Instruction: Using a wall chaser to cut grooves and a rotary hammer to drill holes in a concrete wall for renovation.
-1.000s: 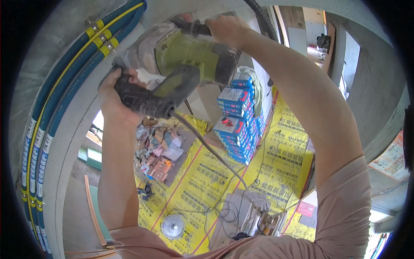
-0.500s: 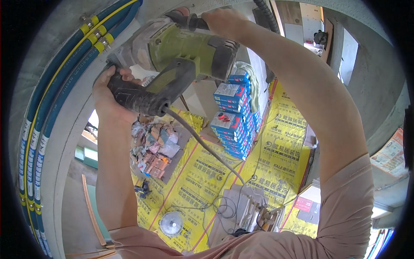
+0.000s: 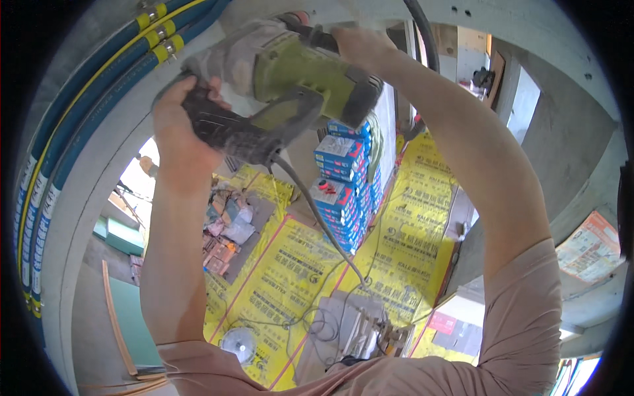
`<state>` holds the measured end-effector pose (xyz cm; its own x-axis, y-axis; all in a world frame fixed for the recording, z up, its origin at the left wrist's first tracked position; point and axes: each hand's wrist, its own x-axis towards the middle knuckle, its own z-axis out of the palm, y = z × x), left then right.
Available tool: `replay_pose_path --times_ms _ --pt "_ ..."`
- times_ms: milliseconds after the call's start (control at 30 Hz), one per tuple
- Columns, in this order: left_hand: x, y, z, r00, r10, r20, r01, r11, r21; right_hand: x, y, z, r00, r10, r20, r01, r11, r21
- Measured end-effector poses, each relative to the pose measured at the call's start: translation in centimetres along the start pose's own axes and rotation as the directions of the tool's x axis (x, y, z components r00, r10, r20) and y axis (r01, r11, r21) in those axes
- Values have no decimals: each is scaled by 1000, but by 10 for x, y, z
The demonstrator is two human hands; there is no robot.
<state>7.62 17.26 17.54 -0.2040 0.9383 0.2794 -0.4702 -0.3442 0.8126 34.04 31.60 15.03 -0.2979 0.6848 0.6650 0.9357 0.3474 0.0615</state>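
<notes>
A green and black rotary hammer (image 3: pixel 297 72) is held up overhead, close to the ceiling, and looks dusty. My left hand (image 3: pixel 181 125) wraps round its black rear handle (image 3: pixel 221 125), with fingertips showing on the inner side. My right hand (image 3: pixel 366 49) closes round the black side handle (image 3: pixel 320 39) at the far side of the tool. From the end of the rear handle a grey power cord (image 3: pixel 314 204) hangs down toward the floor. The tool's front end is blurred, and I cannot make out a bit.
Blue hoses (image 3: pixel 92 112) with brass fittings and a yellow line run along the left. A black hose (image 3: pixel 426 39) hangs at the upper right. Below stand stacked blue boxes (image 3: pixel 340 198). Yellow sheeting (image 3: pixel 290 257) covers the floor, with coiled cable (image 3: pixel 323 325), rubble bags (image 3: pixel 238 221) and a white round lid (image 3: pixel 238 344).
The rotary hammer and both hands have shifted slightly right in the picture. The boxes and floor items appear farther left, and the black hose at the upper right hangs differently. Both grips stay the same.
</notes>
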Motion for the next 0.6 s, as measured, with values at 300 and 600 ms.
replay_pose_path --times_ms 300,600 --pt "4 -7 -19 987 -157 36 160 981 -112 -12 -25 1 986 161 40 -161 987 -2" --pt "-10 -4 -35 980 -107 167 144 963 -229 -24 -56 -11 948 302 97 -307 951 38"
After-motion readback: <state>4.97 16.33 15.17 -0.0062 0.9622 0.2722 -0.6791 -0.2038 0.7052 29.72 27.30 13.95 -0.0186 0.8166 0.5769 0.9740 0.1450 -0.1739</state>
